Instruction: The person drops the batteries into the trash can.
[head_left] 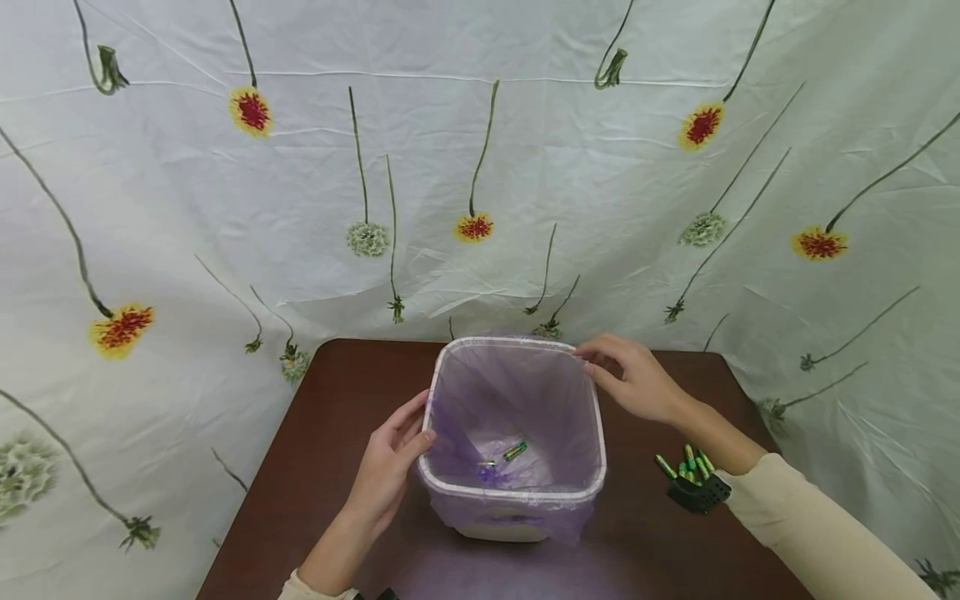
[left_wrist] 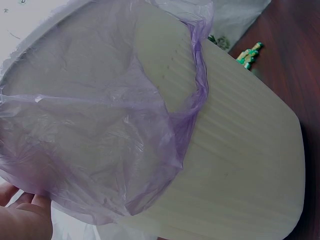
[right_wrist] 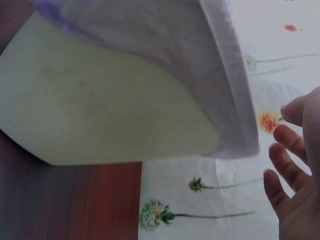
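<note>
Bin mid-bench, room on the left

The bin (head_left: pixel 517 492) fills the bench (head_left: pixel 315 467) centre; batteries (head_left: pixel 686 465) and a black holder (head_left: pixel 701 493) crowd its right, while the left stays bare.

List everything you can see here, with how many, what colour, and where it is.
bin: one, pale cream, middle of the table
bin liner: one, translucent purple, folded over the bin's rim
batteries in the bin: two or so, green, on the liner's bottom
loose batteries: several, green, on the table right of the bin
black holder: one, beside those batteries
table: one, dark brown
backdrop cloth: one, white with flowers, behind the table
left hand: holds the bin's near-left rim
right hand: fingers on the far-right rim
</note>
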